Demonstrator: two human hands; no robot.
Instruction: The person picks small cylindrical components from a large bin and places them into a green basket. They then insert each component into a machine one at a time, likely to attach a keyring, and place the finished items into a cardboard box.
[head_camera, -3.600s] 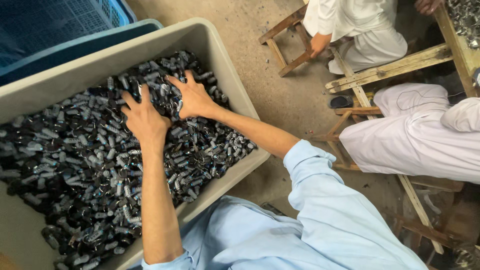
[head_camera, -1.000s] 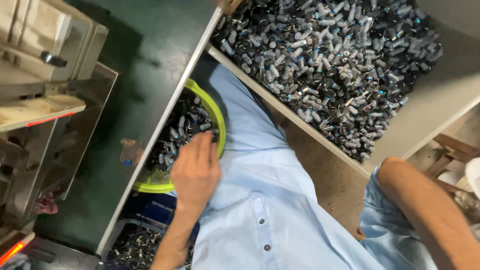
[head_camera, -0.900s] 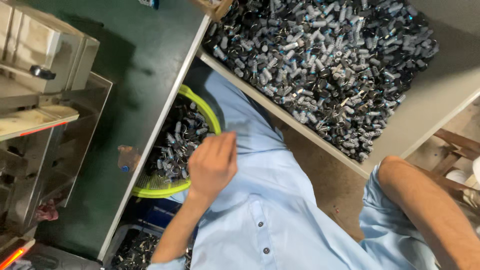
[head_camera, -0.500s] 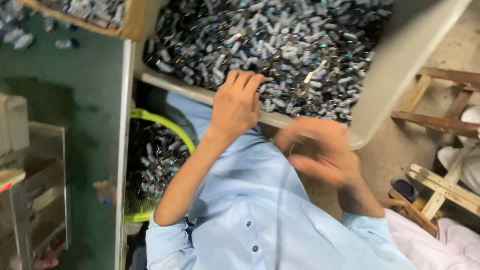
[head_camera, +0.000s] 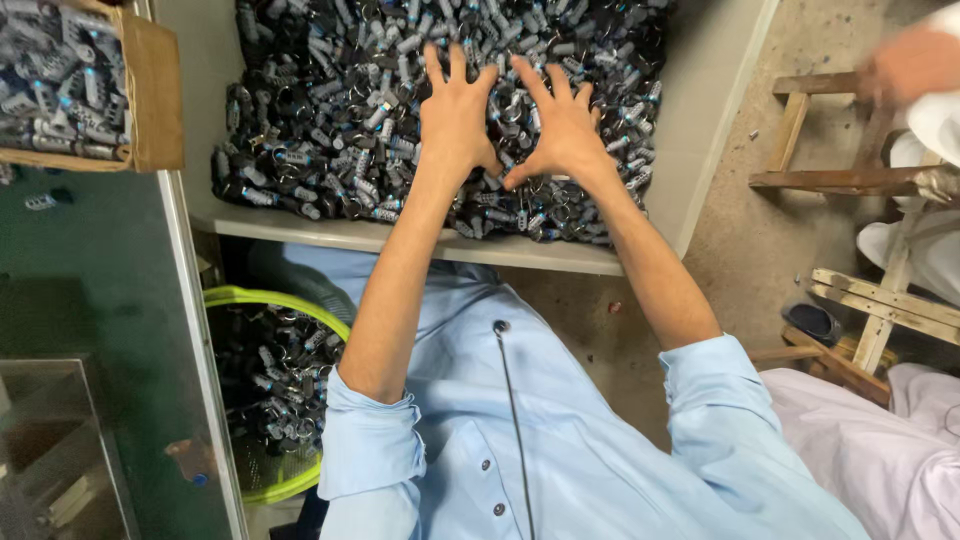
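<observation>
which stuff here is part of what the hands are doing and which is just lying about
In hand:
left hand
right hand
small dark parts
large grey bin

Lying about:
yellow-rimmed basket
cardboard box
green table
wooden stools

From my remote seat I saw a dusty concrete floor (head_camera: 745, 240) on the right, littered with small bits. A rough wooden stool (head_camera: 830, 135) stood far right, with a slatted wooden frame (head_camera: 885, 305) nearer. On the left lay a dark green worktable (head_camera: 90, 290) edged by a pale metal rail (head_camera: 200, 350).
</observation>
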